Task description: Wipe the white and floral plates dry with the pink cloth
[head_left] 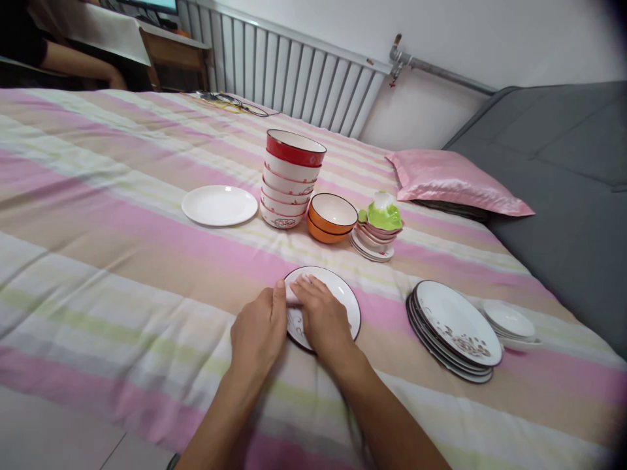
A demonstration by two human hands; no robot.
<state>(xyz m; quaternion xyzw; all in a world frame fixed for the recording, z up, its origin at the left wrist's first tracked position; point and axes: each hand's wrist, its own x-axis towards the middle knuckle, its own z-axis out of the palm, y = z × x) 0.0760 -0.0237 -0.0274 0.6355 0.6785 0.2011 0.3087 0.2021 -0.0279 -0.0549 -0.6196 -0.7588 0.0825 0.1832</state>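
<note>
A small white plate with a dark rim and a brown pattern lies on the striped bedspread in front of me. My left hand is closed on its left edge, thumb up near the rim and the fingers mostly hidden. Over the plate's middle lies my right hand, its fingers bent and pressed together on a small pale pink piece, apparently cloth. The hands almost touch. Just beyond stand a tall stack of red-and-white bowls and two orange bowls.
A white oval plate lies to the left. Small dishes topped by a green leaf-shaped one stand behind. Patterned plates and small white dishes are stacked right. A pink pillow, cables and a person's arm are farther off.
</note>
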